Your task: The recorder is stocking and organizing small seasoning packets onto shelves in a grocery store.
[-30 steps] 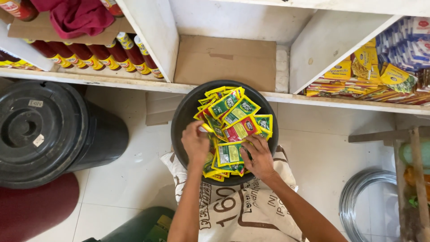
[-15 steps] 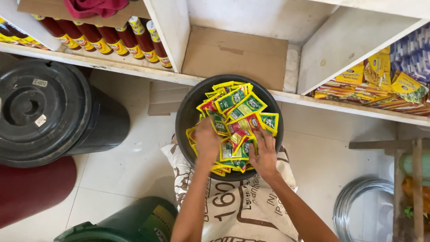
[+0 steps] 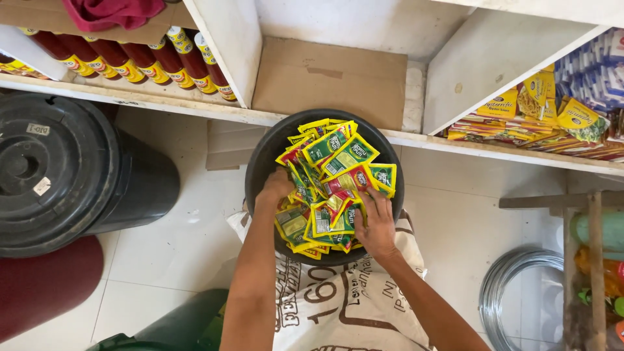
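Sachets (image 3: 338,175) heaped in black basin (image 3: 260,162), both hands (image 3: 376,227) buried among them

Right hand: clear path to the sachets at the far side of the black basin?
Probably yes. The right hand already rests on the sachets at the near side of the black basin, and nothing lies above the pile between it and the far ones.

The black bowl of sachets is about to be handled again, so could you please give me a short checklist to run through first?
1. Left hand on the sachets: ok.
2. Right hand on the pile: ok.
3. Sachets all inside the black bowl: ok, though heaped high.
4. Bowl seated steadily on the printed sack: cannot tell.
5. Firm hold by the fingers: cannot tell, they are partly buried.
6. Cardboard-lined shelf bay behind the bowl free: ok.
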